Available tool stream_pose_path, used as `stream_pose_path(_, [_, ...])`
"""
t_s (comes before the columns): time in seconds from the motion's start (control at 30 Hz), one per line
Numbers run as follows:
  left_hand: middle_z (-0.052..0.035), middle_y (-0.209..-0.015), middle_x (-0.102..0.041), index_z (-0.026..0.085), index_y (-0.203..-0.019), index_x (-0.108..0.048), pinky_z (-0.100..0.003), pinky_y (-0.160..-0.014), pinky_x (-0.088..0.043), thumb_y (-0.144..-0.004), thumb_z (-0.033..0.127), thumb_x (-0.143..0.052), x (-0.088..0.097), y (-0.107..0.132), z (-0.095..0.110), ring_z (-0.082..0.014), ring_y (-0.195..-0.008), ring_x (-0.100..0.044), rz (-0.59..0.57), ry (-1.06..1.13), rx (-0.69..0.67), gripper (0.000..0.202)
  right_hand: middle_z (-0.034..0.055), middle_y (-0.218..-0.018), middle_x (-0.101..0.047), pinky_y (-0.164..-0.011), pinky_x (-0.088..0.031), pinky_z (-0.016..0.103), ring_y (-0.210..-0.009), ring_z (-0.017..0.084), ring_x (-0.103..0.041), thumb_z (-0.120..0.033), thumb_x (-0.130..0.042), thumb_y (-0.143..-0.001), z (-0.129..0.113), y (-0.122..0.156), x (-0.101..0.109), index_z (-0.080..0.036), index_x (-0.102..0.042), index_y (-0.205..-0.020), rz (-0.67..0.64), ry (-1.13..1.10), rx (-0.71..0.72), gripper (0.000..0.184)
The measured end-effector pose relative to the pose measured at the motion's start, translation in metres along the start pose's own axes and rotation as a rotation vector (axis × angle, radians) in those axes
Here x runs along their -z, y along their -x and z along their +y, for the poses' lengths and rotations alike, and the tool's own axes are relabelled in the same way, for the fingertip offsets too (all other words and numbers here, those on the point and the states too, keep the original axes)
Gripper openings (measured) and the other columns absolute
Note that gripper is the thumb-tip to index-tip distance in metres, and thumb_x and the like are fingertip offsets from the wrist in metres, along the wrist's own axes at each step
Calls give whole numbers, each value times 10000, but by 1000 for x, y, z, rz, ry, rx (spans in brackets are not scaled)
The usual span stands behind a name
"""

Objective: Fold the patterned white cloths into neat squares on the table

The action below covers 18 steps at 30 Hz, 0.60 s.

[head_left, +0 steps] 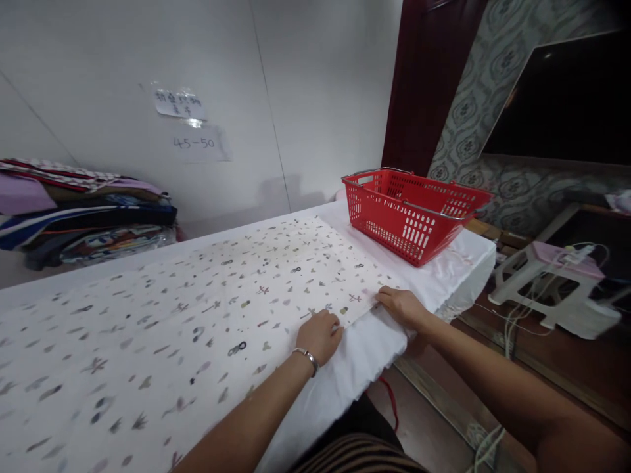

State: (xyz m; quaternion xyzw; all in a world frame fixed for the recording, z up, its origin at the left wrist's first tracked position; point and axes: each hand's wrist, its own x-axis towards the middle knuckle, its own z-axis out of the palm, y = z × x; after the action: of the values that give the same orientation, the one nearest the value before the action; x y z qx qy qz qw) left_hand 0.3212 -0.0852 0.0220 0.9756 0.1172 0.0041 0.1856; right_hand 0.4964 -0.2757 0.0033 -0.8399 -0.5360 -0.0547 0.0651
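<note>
A long white cloth [276, 269] printed with small plants and shapes lies spread flat across the white-covered table. Its near right corner is pinched between the fingers and thumb of my right hand [401, 307]. My left hand [320, 336], with a bracelet [308, 359] at the wrist, rests a little to the left on the near edge of the same cloth. The fingers of that hand are curled closed on the edge, partly hiding it. Toward the left, the cloth runs out of view.
A red plastic basket [414, 213] with metal handles stands at the table's far right. Folded textiles [83, 210] are stacked at the back left. Paper notes [200, 142] hang on the wall. A stool [557, 263] with cables is to the right, below a dark screen [566, 105].
</note>
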Motion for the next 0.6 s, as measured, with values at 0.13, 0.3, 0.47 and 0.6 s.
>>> stream_pose_path(0.13, [-6, -921, -577, 220, -851, -592, -246, -679, -378, -789, 325, -476, -3, -2, 1, -141, -832, -536, 3, -16, -2, 168, 56, -978, -596, -668, -408, 233, -807, 148, -568, -162, -389, -840, 11, 4, 1, -205, -585, -976, 25, 3, -53, 242])
stream_pose_path(0.3, [-9, -844, -573, 199, -745, -579, -247, -639, -371, -858, 274, -371, -3, -6, 4, -131, -781, -540, 2, -100, -25, 249, 50, -936, -615, -709, -433, 240, -817, 148, -576, -141, -405, -819, 19, 0, -1, -185, -596, -922, 103, -122, -84, 221])
stream_pose_path(0.47, [-40, -898, -549, 179, -843, -552, -276, -658, -385, -882, 212, -335, 1, -11, 2, -153, -809, -528, 137, -227, -36, 223, 66, -939, -606, -777, -450, 277, -866, 158, -565, -139, -405, -821, 21, -9, -1, -165, -588, -919, 266, -237, -65, 209])
stream_pose_path(0.6, [-64, -881, -532, 164, -866, -547, -320, -713, -385, -820, 69, -388, -7, -8, -5, -189, -850, -498, 151, -413, -248, 191, 89, -999, -595, -816, -455, 308, -929, 173, -549, -149, -396, -839, 22, -6, -3, -158, -591, -971, 240, -183, 21, 236])
